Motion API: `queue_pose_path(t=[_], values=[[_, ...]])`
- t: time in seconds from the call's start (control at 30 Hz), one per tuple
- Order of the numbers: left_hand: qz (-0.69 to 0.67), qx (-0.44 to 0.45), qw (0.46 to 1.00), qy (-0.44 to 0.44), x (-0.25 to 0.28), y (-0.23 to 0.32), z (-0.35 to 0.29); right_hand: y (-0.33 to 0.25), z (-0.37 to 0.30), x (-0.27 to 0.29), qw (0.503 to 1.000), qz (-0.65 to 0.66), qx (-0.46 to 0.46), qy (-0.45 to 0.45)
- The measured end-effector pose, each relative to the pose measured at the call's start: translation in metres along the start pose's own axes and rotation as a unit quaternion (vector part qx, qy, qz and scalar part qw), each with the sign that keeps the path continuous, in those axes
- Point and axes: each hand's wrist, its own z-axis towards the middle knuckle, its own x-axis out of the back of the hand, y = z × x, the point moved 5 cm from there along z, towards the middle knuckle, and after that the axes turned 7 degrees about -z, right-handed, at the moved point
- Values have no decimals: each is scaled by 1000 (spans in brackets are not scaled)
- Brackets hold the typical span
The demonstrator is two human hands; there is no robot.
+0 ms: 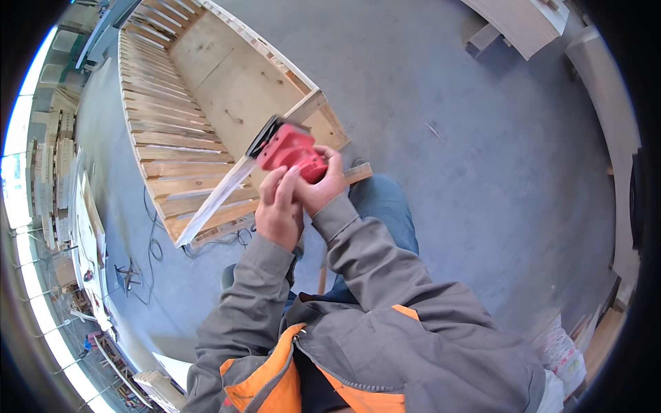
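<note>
In both hands I hold a red power sander point(289, 151) with a black base, tilted so that its base faces up and to the left. My right hand point(326, 184) wraps round the sander's rear end. My left hand point(279, 212) is beside it, its fingers closed against the near side of the red body. The sander covers part of the near top rail point(215, 202) of a long slatted wooden crate point(182, 141). Whether its base touches that rail, I cannot tell.
The crate has a plywood panel point(231, 82) inside and stands on a grey concrete floor point(482, 172). Black cable point(153, 251) lies looped at the near left. Stacked boards point(65, 165) stand along the left; pale wooden pieces point(520, 24) are at the far right. My knee point(385, 206) is close to the crate.
</note>
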Motion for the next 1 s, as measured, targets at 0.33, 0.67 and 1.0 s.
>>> queue_pose_path(t=[0.33, 0.67, 1.0], values=[[-107, 177, 977, 48, -27, -24, 2, -2, 22, 10, 972, 210, -86, -57], [-127, 303, 945, -5, -29, -29, -6, 21, 24, 10, 965, 217, -116, -90], [-174, 349, 914, -115, -58, -21, 48, 12, 61, 38, 940, 304, -143, -56]])
